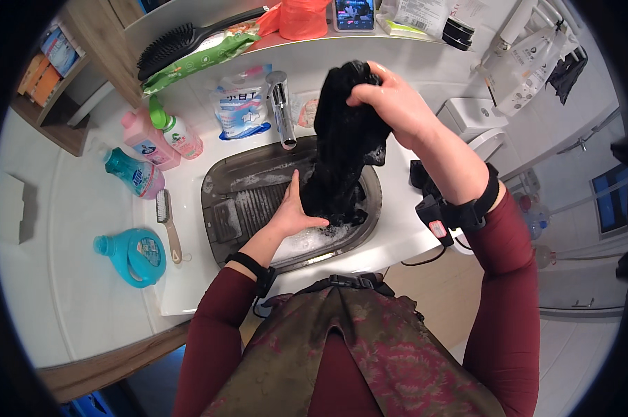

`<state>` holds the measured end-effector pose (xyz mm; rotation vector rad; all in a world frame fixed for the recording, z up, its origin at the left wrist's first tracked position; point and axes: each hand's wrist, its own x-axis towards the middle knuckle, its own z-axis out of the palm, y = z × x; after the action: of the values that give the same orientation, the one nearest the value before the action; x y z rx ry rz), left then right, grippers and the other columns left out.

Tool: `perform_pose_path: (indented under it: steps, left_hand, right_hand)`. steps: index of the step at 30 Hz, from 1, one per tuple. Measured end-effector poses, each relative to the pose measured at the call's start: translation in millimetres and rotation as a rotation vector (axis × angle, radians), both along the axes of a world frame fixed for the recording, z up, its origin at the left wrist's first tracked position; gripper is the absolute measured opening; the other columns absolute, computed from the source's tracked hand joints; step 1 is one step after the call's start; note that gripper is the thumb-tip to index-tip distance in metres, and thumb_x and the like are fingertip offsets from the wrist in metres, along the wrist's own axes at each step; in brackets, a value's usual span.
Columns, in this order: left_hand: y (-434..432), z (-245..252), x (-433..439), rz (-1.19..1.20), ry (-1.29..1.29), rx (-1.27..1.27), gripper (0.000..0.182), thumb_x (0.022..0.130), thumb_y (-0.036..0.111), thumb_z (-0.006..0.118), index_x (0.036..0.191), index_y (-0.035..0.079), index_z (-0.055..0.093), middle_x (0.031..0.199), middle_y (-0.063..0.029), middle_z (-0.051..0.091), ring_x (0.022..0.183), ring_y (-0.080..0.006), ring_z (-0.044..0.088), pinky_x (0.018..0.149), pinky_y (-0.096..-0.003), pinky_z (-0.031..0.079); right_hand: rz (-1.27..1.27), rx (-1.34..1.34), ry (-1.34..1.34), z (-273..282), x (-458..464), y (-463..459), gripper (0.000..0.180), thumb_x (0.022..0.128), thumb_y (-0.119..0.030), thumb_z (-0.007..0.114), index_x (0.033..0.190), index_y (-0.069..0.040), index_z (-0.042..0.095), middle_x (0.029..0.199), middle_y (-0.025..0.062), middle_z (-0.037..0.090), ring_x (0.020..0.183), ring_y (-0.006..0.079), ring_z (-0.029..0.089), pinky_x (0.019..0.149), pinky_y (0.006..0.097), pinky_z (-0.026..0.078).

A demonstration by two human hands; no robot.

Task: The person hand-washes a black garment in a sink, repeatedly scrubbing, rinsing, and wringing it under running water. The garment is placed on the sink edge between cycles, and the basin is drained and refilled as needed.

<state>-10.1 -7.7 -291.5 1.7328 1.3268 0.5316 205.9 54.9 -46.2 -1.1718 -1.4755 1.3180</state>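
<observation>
My right hand [389,99] is raised and grips the top of a wet black cloth garment [340,130], which hangs down into a dark plastic washbasin [215,172]. Beside the garment's lower part is my left hand [296,211], thumb and fingers spread, over the basin; whether its palm touches the cloth I cannot tell. Soapy water with white foam [306,242] lies in the basin, and a ribbed washboard [259,208] forms its left side. The basin stands in a white sink under a chrome faucet [281,109].
Left of the basin are a scrub brush [170,229], a blue detergent bottle [147,258], a teal-capped bottle [137,172], a pink bottle [147,140] and a pump bottle [184,138]. A detergent bag [241,112] stands behind. The shelf above holds a hairbrush [176,44] and a phone [354,13].
</observation>
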Motion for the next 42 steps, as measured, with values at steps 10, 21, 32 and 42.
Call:
perform_pose_path:
  steps: [10, 21, 32, 42]
  left_hand:
    - [14, 25, 35, 0.110, -0.330, 0.292, 0.136, 0.058, 0.027, 0.097, 0.154, 0.000, 0.004, 0.152, -0.0230, 0.030, 0.141, -0.0332, 0.033, 0.120, -0.0394, 0.025]
    - [21, 20, 50, 0.640, -0.918, -0.144, 0.042, 0.080, -0.002, 0.069, 0.121, -0.002, 0.062, 0.113, -0.0088, 0.069, 0.103, -0.0196, 0.064, 0.095, -0.0301, 0.048]
    - [3, 46, 58, 0.630, -1.309, -0.146, 0.030, 0.099, 0.015, 0.060, 0.128, 0.007, 0.055, 0.117, -0.0066, 0.065, 0.106, -0.0206, 0.063, 0.094, -0.0376, 0.052]
    - [17, 76, 44, 0.243, -0.942, 0.229, 0.038, 0.093, -0.002, 0.061, 0.131, -0.002, 0.054, 0.117, -0.0074, 0.065, 0.106, -0.0131, 0.061, 0.094, -0.0297, 0.048]
  right_hand:
    - [0.152, 0.136, 0.241, 93, -39, -33, 0.031, 0.078, -0.005, 0.067, 0.109, -0.004, 0.064, 0.090, 0.0059, 0.066, 0.084, 0.0150, 0.063, 0.075, 0.0268, 0.051]
    - [0.039, 0.106, 0.533, 39, 30, -40, 0.033, 0.080, -0.006, 0.066, 0.112, -0.004, 0.061, 0.092, 0.0049, 0.066, 0.085, 0.0160, 0.066, 0.080, 0.0298, 0.054]
    - [-0.362, -0.712, 0.409, -226, 84, -53, 0.039, 0.090, -0.040, 0.066, 0.116, -0.012, 0.062, 0.113, 0.0055, 0.068, 0.108, 0.0229, 0.063, 0.089, 0.0482, 0.053]
    - [0.062, -0.967, 0.453, -180, 58, -87, 0.104, 0.088, -0.075, 0.050, 0.159, -0.010, 0.012, 0.157, 0.0175, 0.032, 0.135, 0.0443, 0.044, 0.095, 0.0590, 0.051]
